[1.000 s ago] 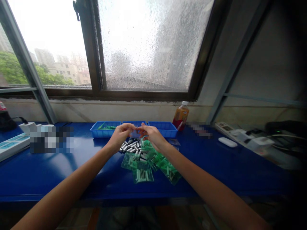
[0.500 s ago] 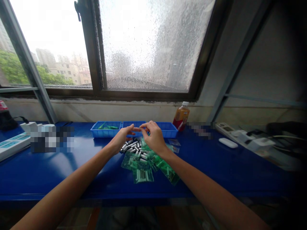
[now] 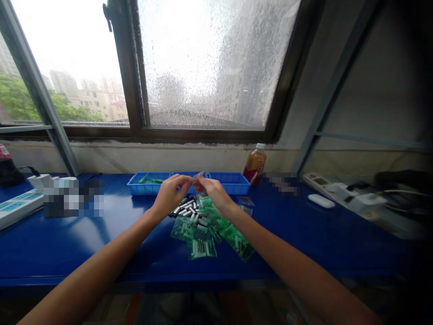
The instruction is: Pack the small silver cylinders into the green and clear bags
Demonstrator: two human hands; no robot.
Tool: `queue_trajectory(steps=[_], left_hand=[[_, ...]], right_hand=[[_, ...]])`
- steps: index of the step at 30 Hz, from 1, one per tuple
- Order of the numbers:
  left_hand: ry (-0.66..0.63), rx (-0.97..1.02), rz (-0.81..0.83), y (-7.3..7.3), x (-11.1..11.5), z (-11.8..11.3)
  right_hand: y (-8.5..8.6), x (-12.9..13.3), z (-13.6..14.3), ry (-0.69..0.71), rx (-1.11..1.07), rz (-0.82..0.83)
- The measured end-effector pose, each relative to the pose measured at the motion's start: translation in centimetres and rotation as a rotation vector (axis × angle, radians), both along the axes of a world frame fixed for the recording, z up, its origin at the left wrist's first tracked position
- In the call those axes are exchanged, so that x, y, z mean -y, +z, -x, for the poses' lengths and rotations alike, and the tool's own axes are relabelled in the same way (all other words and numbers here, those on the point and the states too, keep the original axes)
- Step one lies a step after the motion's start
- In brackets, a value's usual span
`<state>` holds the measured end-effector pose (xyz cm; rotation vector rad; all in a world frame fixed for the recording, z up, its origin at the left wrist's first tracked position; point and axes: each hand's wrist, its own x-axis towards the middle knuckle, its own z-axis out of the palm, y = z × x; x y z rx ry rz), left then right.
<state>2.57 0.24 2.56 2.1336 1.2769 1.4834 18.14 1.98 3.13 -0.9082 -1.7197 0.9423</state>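
My left hand (image 3: 172,192) and my right hand (image 3: 213,192) meet above the blue table, fingers pinched on a small clear plastic piece (image 3: 195,178) between them. Its exact form is too small to tell. Below them lies a pile of black and white cylinders (image 3: 186,207). Green-tinted packets (image 3: 233,232) spread to the right and in front of the pile. One clear green packet (image 3: 201,248) with thin rods inside lies nearest the table's front edge. Green items (image 3: 150,180) sit in the left blue tray (image 3: 137,188), behind my hands.
A blue tray (image 3: 233,185) stands at the right of the row. Beside it is a bottle (image 3: 255,164) with a white cap. Power strips (image 3: 20,201) lie at the left, and a white oval object (image 3: 321,201) lies at the right. A window rises behind.
My left hand's fingers have closed from a more spread pose. Both hands now hold a clear piece that stands out above the fingertips. The pile and packets look the same.
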Motion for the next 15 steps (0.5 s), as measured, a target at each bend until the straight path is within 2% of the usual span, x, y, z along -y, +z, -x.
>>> queue_trajectory(steps=[2,3,6,11,15], left_hand=[[0.058,-0.177,-0.102,0.02,0.19,0.09],[0.068,-0.225,-0.124,0.02,0.26,0.10],[0.032,-0.223,-0.105,0.05,0.33,0.02],[-0.124,0.018,0.109,0.20,-0.02,-0.25],[-0.110,0.239,0.422,0.09,-0.52,0.04]], right_hand=[[0.05,-0.30,-0.19,0.055,-0.116,0.168],[0.01,-0.42,-0.26,0.059,-0.143,0.200],[-0.22,-0.67,-0.27,0.023,-0.151,0.162],[-0.38,-0.66,-0.11,-0.092,-0.043,-0.126],[-0.13,-0.39,-0.43,-0.272,0.134,-0.461]])
